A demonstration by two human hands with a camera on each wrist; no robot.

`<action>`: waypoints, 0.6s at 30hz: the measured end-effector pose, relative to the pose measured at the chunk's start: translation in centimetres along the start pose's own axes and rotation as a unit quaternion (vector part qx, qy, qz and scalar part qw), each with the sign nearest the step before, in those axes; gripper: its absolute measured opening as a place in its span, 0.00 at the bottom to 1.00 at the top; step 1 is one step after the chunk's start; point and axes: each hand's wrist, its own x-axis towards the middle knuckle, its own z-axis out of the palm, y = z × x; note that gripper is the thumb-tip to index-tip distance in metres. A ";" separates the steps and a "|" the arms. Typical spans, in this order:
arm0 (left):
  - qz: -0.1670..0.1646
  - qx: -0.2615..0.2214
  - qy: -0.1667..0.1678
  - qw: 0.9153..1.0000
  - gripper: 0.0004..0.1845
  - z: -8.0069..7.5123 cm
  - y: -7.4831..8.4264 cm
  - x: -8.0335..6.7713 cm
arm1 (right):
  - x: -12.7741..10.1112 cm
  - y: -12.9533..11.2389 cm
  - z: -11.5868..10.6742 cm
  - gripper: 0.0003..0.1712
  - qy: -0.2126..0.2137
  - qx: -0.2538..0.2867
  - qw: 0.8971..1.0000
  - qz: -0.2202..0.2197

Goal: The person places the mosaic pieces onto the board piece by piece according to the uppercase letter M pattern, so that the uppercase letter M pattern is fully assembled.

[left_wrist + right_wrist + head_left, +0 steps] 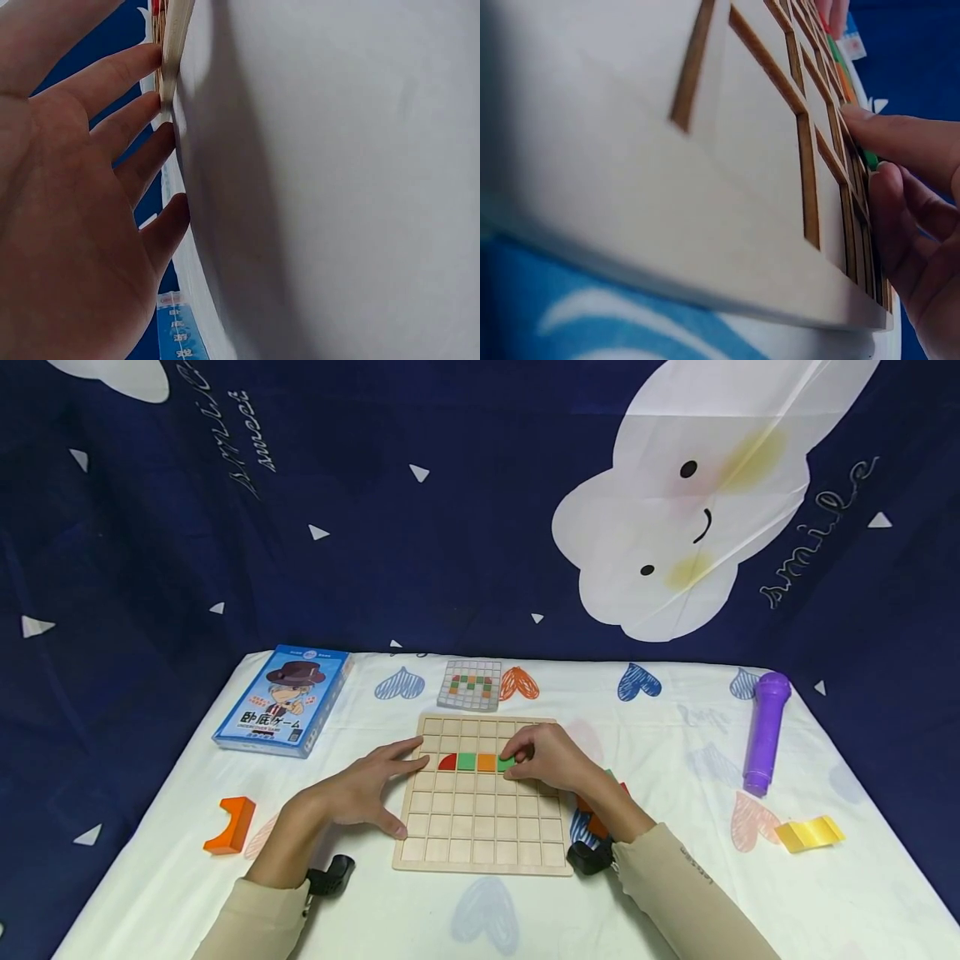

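A wooden grid board (452, 853) lies on the cloth in front of me. One row of it holds a red quarter-round piece (447, 762), a green square (467, 762) and an orange square (487, 762). Beside the orange one, my right hand (551, 758) pinches a green piece (506, 763) at its cell between thumb and forefinger. That green piece (871, 159) is mostly covered by the fingers in the right wrist view. My left hand (360, 789) rests with spread, extended fingers along the board's left edge; its fingertips (166, 135) are at the board's side.
Behind the board lies a small pattern card (469, 685). A blue game box (283, 702) and an orange arch block (230, 827) are on the left. Orange and other pieces (597, 825) lie partly under my right forearm. Farther right are a purple microphone-shaped object (767, 735) and a yellow piece (810, 833).
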 end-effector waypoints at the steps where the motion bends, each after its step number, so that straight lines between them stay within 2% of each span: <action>1: 0.000 0.000 0.000 1.000 0.58 0.0 0.0 0.0 | 0.0 0.0 0.0 0.07 -0.001 0.000 1.000 0.001; 13: -0.007 0.006 -0.001 1.000 0.58 0.0 0.1 0.1 | 0.1 -0.1 0.0 0.07 -0.006 0.014 1.000 0.009; 18: 0.002 0.007 0.001 1.000 0.58 0.1 0.0 0.0 | 0.1 0.0 0.1 0.07 -0.005 0.012 1.000 0.014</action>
